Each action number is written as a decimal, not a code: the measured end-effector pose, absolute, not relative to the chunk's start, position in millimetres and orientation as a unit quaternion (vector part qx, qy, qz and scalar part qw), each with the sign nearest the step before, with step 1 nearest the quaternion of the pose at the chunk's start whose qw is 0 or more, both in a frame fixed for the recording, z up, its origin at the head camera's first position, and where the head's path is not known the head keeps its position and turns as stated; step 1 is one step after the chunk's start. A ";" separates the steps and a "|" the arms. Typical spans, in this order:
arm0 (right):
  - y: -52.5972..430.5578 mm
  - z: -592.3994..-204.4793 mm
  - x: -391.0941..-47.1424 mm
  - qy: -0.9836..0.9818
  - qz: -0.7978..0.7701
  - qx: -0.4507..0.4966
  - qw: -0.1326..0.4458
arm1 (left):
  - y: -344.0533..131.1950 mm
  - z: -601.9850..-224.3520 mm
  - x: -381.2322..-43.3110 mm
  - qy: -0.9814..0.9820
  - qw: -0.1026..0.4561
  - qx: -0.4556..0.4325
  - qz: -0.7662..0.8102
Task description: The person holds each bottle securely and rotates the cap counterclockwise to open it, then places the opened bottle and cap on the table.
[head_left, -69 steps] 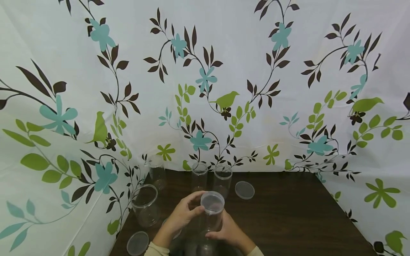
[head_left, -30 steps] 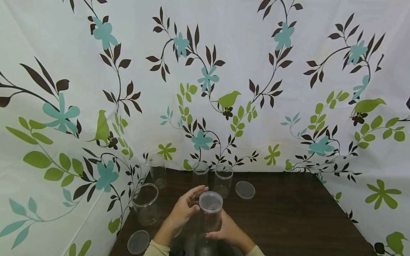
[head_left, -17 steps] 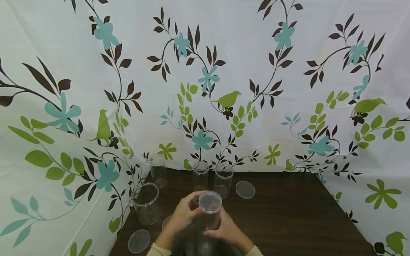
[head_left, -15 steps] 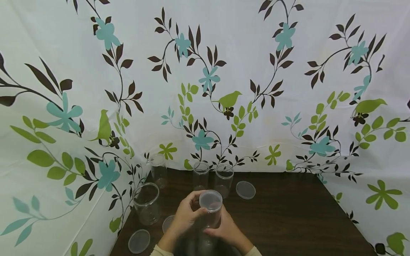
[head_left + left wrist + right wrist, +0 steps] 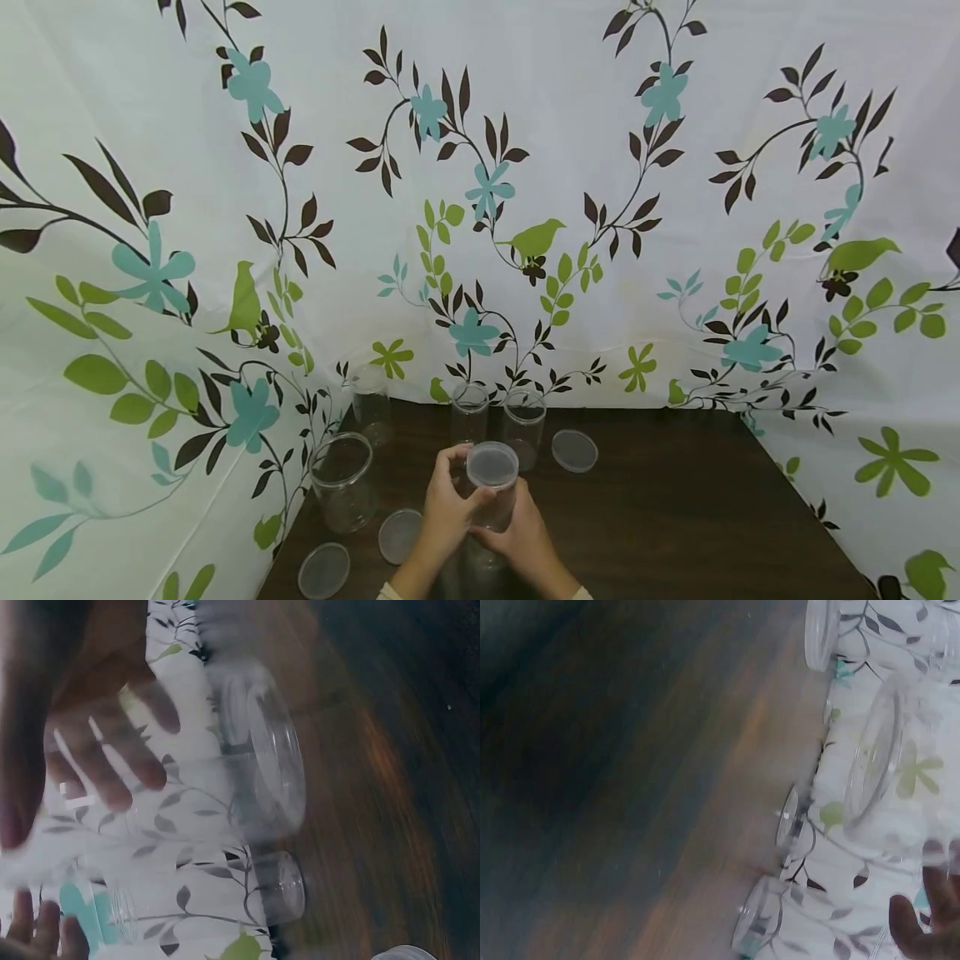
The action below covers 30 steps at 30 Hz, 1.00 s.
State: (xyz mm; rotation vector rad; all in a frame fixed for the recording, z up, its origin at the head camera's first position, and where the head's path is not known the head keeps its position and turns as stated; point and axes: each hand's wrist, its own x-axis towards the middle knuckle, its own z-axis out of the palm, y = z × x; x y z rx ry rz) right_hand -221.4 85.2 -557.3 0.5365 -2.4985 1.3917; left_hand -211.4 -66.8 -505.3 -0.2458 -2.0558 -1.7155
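Note:
Between the two hands, above the table, is a clear plastic jar (image 5: 495, 505) with a translucent lid (image 5: 492, 464) on top. The left hand (image 5: 446, 508) holds it near the top, thumb and fingers around the lid's edge. Lower down, the right hand (image 5: 525, 533) grips the jar's body from the other side. In the left wrist view, the left hand's spread fingers (image 5: 112, 761) show blurred through the clear wall, with the jar's base toward the table. The right wrist view has the jar's base at right and a few fingertips (image 5: 926, 907) below it.
Open clear jars stand at the left (image 5: 343, 492) and the back (image 5: 522, 429), with another jar (image 5: 469, 417) beside it and one (image 5: 371, 408) at the back left corner. Loose lids lie at right (image 5: 574, 451), beside the left forearm (image 5: 400, 536) and at front left (image 5: 324, 571). A patterned sheet (image 5: 570, 350) borders the dark table (image 5: 675, 500).
The left fingers, lifted off the lid a second ago, are back around it. Both hands and the jar have moved slightly forward, and a lid beside the left forearm is now fully uncovered.

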 end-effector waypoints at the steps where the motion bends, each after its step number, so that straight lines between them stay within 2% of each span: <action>1: 87.7 -556.7 -223.0 -0.846 0.485 0.194 0.103 | -71.5 -505.7 -213.5 -0.741 0.210 -0.107 -0.629; 4: 96.6 -552.4 -227.0 -0.826 0.508 0.238 0.059 | -87.4 -505.4 -220.5 -0.727 0.142 -0.161 -0.652; 10: 110.6 -548.2 -228.6 -0.796 0.515 0.318 -0.001 | -109.7 -500.1 -226.4 -0.675 -0.044 -0.239 -0.697; 13: 111.9 -552.0 -229.6 -0.785 0.526 0.327 -0.017 | -111.6 -499.6 -226.3 -0.660 -0.081 -0.249 -0.704; 16: 110.1 -555.2 -230.4 -0.781 0.535 0.320 -0.020 | -108.0 -501.0 -224.2 -0.665 -0.060 -0.251 -0.701; 19: 105.4 -556.5 -229.0 -0.797 0.528 0.294 0.006 | -98.5 -503.7 -219.8 -0.676 -0.008 -0.215 -0.705; 26: 89.9 -556.9 -222.8 -0.868 0.430 0.208 0.135 | -68.4 -508.1 -211.1 -0.702 0.147 -0.089 -0.691; 30: 84.1 -556.4 -220.2 -0.890 0.384 0.173 0.175 | -63.8 -510.5 -209.9 -0.721 0.196 -0.062 -0.662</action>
